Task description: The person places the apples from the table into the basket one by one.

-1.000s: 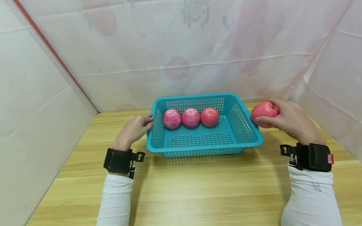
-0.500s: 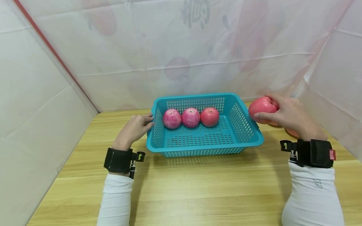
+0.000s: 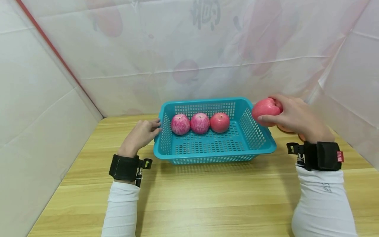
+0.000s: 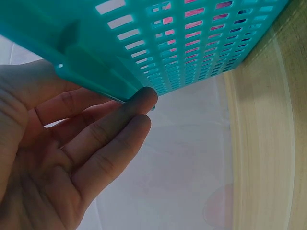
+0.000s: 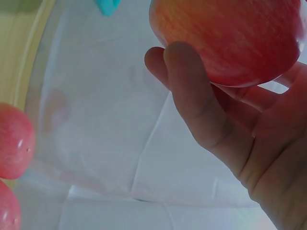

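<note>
A blue-green plastic basket (image 3: 207,157) stands on the table with three apples in a row along its back: a streaked pink one (image 3: 180,124), another streaked pink one (image 3: 200,123) and a redder one (image 3: 219,122). My left hand (image 3: 139,136) holds the basket's left rim. In the left wrist view the rim (image 4: 91,79) passes between its digits. With its thumb and fingers, my right hand (image 3: 299,115) grips a large red apple (image 3: 266,111) above the basket's right rim. The right wrist view shows the thumb (image 5: 192,91) against this apple's underside.
More apples lie on the table right of the basket, partly hidden by my right hand; the right wrist view shows an apple (image 5: 14,141) and a second apple (image 5: 7,208). Pale printed sheeting (image 3: 165,49) stands behind and beside the wooden table (image 3: 207,200).
My right hand has carried the red apple up and left, from beside the basket to over its right rim, uncovering parts of apples behind. My left hand and the basket stay put.
</note>
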Demonstrator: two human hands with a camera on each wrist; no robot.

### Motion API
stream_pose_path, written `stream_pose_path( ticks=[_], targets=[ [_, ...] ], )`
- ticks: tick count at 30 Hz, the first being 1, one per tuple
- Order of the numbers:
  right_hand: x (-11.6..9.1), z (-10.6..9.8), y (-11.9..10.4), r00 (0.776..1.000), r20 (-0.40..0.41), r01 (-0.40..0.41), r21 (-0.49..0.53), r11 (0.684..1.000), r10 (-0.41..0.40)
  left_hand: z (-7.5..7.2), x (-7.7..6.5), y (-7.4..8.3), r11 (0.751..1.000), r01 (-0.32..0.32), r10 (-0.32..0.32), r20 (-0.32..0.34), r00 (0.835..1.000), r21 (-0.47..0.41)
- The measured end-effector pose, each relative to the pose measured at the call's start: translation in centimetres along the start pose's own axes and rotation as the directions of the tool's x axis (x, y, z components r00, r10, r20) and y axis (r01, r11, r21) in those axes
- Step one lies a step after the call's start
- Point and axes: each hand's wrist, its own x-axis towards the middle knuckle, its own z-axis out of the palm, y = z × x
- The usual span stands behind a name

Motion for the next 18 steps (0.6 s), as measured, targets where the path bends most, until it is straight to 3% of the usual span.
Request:
stream_pose_path(
  ticks=[9, 18],
  targets=[
    [0.5, -0.1, -1.2, 0.999, 0.024, 0.044, -0.003, 0.999, -0.044, 0.0, 0.1, -0.1, 1.0, 0.008, -0.008, 0.002, 1.0, 0.001],
    [1.3, 1.5, -2.3, 0.993, 0.039, 0.112, -0.067, 0.991, -0.11, 0.1, 0.1, -0.3, 1.0, -0.001, 0.001, 0.0, 1.0, 0.002]
  ],
)
